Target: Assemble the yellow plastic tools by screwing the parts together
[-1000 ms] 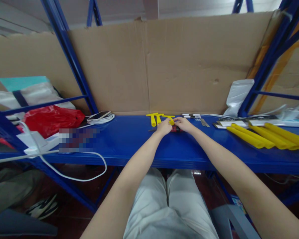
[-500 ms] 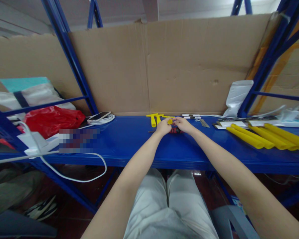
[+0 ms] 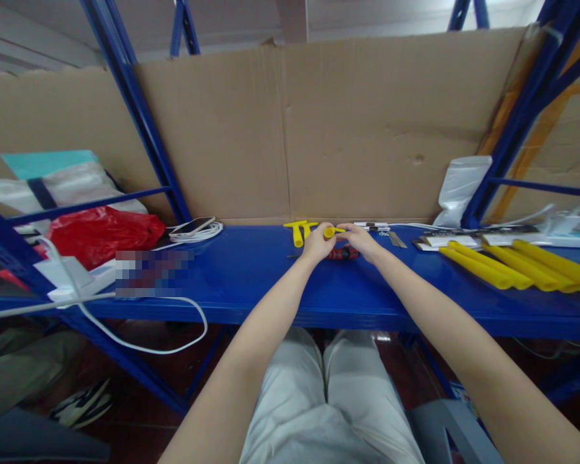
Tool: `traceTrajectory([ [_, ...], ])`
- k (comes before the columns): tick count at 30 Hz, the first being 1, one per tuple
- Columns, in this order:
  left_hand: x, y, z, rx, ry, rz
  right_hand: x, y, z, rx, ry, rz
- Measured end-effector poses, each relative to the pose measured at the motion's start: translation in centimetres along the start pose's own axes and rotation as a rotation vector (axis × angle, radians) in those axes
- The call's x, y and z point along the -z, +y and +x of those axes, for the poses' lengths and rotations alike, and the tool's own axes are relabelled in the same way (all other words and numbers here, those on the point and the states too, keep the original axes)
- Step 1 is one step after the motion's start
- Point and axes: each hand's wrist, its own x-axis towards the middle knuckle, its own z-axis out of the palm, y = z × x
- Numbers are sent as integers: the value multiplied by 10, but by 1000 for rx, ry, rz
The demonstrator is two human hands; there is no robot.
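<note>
My left hand point(image 3: 316, 243) is closed around a yellow T-shaped piece point(image 3: 328, 232), its round tube end facing me. The fingers of my right hand point(image 3: 360, 241) pinch at the right end of the same piece's thin crossbar. Just below both hands, a screwdriver point(image 3: 342, 253) with a red and black handle lies on the blue shelf point(image 3: 251, 277), its shaft pointing left and partly covered by my left hand. Two similar yellow T-shaped pieces point(image 3: 297, 234) lie left of my left hand, one partly hidden behind it.
Several yellow tubes point(image 3: 483, 265) lie at the right. Small metal strips point(image 3: 396, 239) and black-and-white items point(image 3: 371, 226) sit behind my right hand. A phone point(image 3: 193, 225) with a coiled white cable, a red bag point(image 3: 104, 232) and a white power strip point(image 3: 67, 277) are at the left.
The yellow piece has turned and risen slightly between my hands, so its tube end and crossbar show more. My right hand has shifted a little right, uncovering more of the screwdriver handle.
</note>
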Motion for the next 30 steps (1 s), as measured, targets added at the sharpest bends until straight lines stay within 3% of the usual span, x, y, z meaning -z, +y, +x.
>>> traceTrajectory([
  [6, 3, 4, 0, -24, 61, -40, 2, -1, 1, -30, 9, 148],
  [14, 1, 5, -2, -191, -8, -73, 12, 2, 8, -83, -8, 595],
  [20, 0, 2, 0, -185, -2, -66, 16, 1, 7, -133, -90, 646],
  [26, -2, 3, -2, -262, -110, -103, 21, -4, 11, -204, 48, 756],
  [30, -1, 6, -6, -260, -189, -100, 33, -7, 15, -157, 205, 864],
])
